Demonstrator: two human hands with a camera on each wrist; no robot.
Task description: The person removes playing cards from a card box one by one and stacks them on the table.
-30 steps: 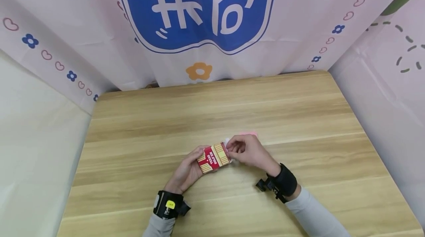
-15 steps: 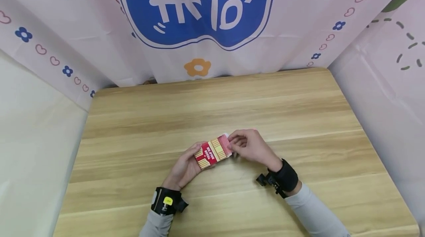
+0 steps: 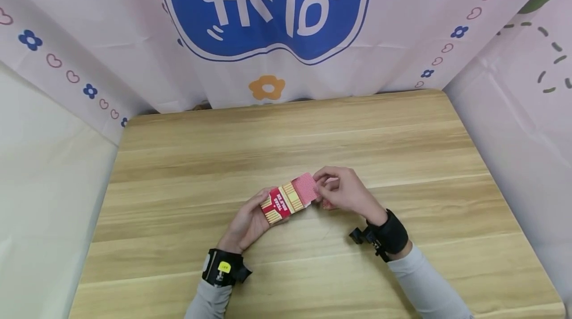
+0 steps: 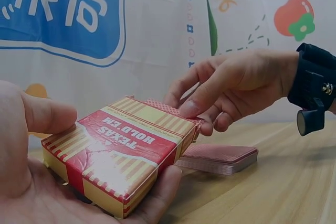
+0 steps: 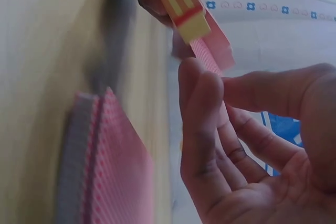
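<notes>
Grips card box [image 3: 281, 204] in left hand [image 3: 248, 221], pinches cards [image 3: 305, 188] jutting from its end with right hand [image 3: 347, 191].

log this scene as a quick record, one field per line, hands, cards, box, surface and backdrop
left hand: holds the Texas Hold'em card box
right hand: pinches the protruding playing cards
box look: red and yellow, striped
box state: open at the end facing the right hand
protruding cards: partly out of the box, patterned backs showing
card stack: lies on the table, apart from the box
surface: wood-grain table
backdrop: white printed cloth with a blue emblem
</notes>
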